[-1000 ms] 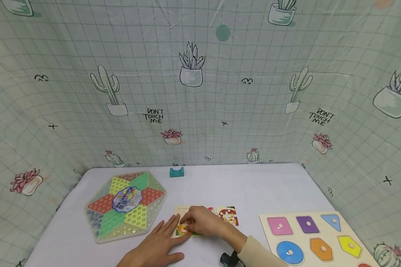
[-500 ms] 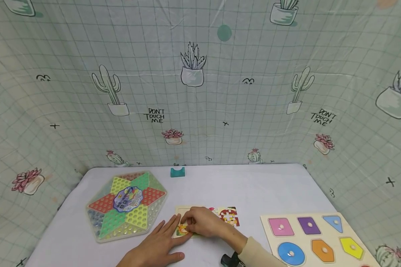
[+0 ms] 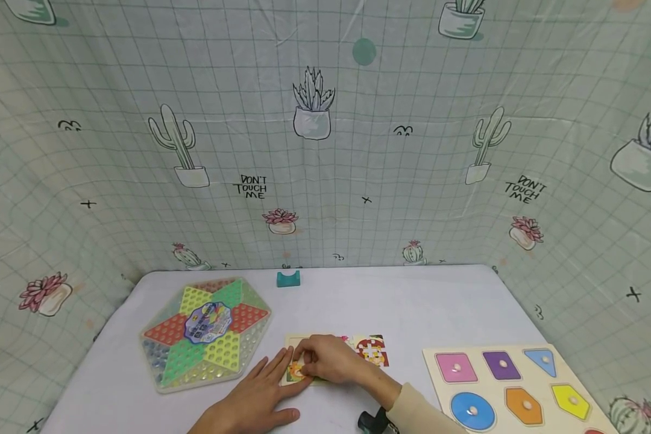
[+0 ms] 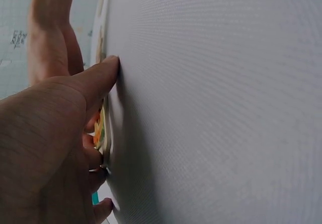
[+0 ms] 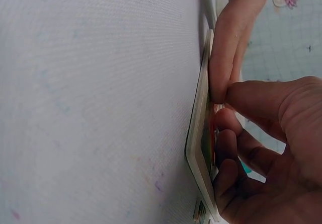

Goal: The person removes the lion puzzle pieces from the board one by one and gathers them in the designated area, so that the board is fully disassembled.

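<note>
A small jigsaw puzzle board (image 3: 297, 340) with a pale rim lies near the table's front edge, its lower left corner printed in orange and green. My left hand (image 3: 257, 392) lies with straight fingers along the board's left side; in the left wrist view its thumb (image 4: 103, 78) extends over the cloth. Over the middle of the board, my right hand (image 3: 331, 360) curls down, thumb and fingertips pinching at a puzzle piece that the hand mostly hides. In the right wrist view the fingertips (image 5: 227, 139) touch the board's face. Red and white puzzle pieces (image 3: 370, 349) lie to the right.
A hexagonal Chinese checkers board (image 3: 208, 334) lies at left. At right is a wooden shape board (image 3: 488, 386) with knobbed pieces. A small teal block (image 3: 288, 279) sits at the back. Something black (image 3: 373, 422) is by the right forearm. Patterned cloth (image 3: 325, 169) hangs behind.
Both hands keep their places on the puzzle board. The head view has shifted very slightly; nothing else has visibly moved.
</note>
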`<state>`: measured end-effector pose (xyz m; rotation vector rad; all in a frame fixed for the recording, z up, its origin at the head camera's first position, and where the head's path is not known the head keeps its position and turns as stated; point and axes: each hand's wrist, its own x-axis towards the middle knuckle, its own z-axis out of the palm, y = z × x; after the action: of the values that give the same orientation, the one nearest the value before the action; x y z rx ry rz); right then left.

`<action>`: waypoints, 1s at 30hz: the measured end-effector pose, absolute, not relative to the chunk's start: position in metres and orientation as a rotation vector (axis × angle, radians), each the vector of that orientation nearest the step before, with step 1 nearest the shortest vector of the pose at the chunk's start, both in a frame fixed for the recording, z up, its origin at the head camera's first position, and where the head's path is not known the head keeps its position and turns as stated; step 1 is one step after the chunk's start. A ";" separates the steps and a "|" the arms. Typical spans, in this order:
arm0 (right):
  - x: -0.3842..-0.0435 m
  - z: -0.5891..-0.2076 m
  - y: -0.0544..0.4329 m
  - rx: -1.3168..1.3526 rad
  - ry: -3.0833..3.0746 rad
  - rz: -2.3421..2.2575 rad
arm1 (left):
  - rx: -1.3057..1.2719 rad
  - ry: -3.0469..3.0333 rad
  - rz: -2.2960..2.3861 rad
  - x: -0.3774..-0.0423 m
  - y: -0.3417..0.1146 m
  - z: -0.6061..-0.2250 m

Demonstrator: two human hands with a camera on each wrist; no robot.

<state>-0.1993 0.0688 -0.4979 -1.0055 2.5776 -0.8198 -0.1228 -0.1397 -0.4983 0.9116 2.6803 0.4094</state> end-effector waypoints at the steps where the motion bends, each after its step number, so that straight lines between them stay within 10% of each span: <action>1: -0.199 -0.498 0.069 -0.997 2.574 -0.831 | 0.907 2.681 0.406 -0.123 -0.140 -0.499; 30: -0.196 -0.495 0.073 -0.891 2.402 -1.205 | 0.873 2.652 0.423 -0.124 -0.138 -0.496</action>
<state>-0.1956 0.0730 -0.4948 -0.8912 2.4021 -1.2049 -0.1236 -0.1381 -0.4960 0.8733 2.6520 0.4233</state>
